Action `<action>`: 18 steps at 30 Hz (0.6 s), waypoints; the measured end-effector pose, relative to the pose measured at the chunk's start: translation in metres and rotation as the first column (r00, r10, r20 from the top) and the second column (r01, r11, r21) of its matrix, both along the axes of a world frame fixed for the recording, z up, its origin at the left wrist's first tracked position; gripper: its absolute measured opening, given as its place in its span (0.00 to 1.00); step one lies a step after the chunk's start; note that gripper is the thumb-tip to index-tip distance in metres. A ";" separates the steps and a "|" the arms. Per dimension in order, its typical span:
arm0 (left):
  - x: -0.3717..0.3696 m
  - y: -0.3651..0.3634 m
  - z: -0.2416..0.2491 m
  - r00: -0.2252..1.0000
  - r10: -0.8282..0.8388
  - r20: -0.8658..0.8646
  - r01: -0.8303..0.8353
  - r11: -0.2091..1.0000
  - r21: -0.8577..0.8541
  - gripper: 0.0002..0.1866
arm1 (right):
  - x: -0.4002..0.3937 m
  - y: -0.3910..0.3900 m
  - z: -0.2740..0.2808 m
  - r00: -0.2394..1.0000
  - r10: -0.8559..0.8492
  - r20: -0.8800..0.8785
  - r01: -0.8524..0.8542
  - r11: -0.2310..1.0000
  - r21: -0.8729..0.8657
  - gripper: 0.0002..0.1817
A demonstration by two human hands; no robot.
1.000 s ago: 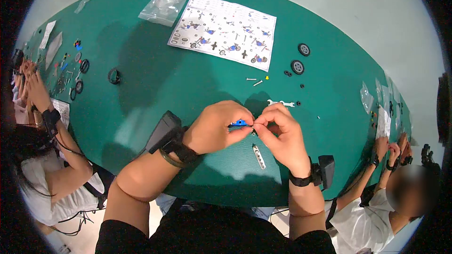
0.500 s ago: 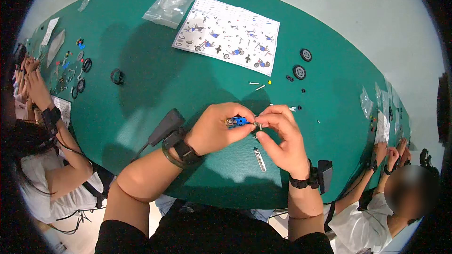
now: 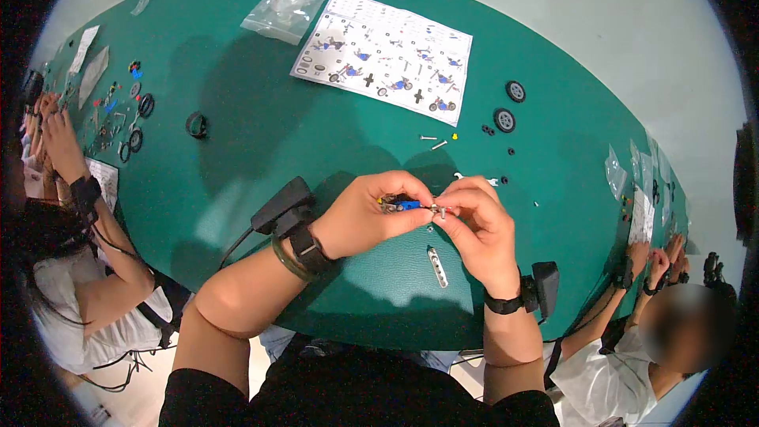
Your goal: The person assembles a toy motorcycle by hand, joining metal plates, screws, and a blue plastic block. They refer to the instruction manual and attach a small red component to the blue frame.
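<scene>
A small blue and metal assembly [image 3: 407, 205] is pinched between the thumb and fingers of my left hand [image 3: 379, 209]. My right hand [image 3: 478, 229] is closed on a small metal piece [image 3: 443, 211] at the assembly's right end; the fingertips of both hands nearly meet. Below them a silver strip with holes [image 3: 437, 267] lies on the green table. Just above my right fingers is a white wrench-like piece [image 3: 466, 178], partly covered by the hand, with a small black ring [image 3: 504, 180] beside it.
Beyond my hands lie a printed instruction sheet [image 3: 383, 55], a clear plastic bag [image 3: 292, 1], two wheels [image 3: 504, 120], screws [image 3: 439, 145], a yellow piece [image 3: 455, 136] and a black tyre [image 3: 197, 124]. Other people's hands are at the left [image 3: 63, 138] and right [image 3: 656, 261] edges.
The blue assembly has tilted in my left fingers, showing less of its blue face. My right thumb has risen to meet the fingers at the small metal piece.
</scene>
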State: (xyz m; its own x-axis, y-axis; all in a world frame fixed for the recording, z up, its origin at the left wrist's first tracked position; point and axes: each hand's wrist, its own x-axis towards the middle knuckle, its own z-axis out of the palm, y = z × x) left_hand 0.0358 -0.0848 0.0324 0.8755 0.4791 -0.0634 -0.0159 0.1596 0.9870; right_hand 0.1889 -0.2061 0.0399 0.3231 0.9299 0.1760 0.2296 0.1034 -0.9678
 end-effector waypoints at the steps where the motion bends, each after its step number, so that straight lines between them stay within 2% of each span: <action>1: 0.000 0.000 0.000 1.000 -0.003 -0.006 0.003 1.000 -0.006 0.07 | -0.001 0.000 0.000 1.000 -0.016 0.008 0.016 1.000 0.010 0.11; 5: 0.001 -0.003 0.002 1.000 0.027 -0.001 -0.027 0.999 -0.022 0.06 | -0.005 0.001 0.005 0.992 -0.074 0.105 0.071 0.997 0.029 0.12; 8: -0.002 -0.002 0.007 0.999 0.024 -0.044 -0.026 0.999 -0.026 0.06 | -0.006 0.002 0.005 0.960 -0.058 0.275 0.032 0.994 0.100 0.12; 13: -0.003 -0.003 0.006 0.998 0.048 -0.037 -0.047 0.998 0.035 0.04 | -0.007 0.002 0.005 0.964 -0.060 0.260 0.027 0.992 0.126 0.13; 16: -0.003 -0.007 0.006 0.994 0.111 0.022 -0.112 0.993 0.040 0.04 | -0.007 0.001 0.007 0.968 -0.068 0.242 0.038 0.991 0.128 0.14; 18: -0.002 -0.007 0.005 0.991 0.109 0.078 -0.117 0.987 0.107 0.04 | -0.007 0.000 0.007 0.971 -0.078 0.226 0.051 0.991 0.121 0.14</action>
